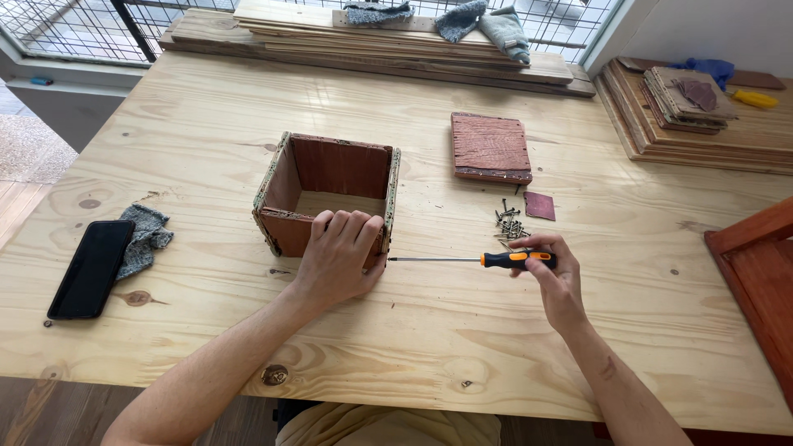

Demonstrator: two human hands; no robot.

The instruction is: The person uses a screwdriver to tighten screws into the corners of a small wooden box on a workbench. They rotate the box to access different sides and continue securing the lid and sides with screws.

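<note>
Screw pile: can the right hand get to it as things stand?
Probably yes. The screw pile lies on bare table just beyond the right hand, with nothing between. But that hand's fingers hold the screwdriver, so it isn't free to pick.

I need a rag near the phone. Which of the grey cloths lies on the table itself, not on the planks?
The grey cloth at the left, tucked against the black phone. The other cloths lie on the stacked planks at the far edge.
</note>
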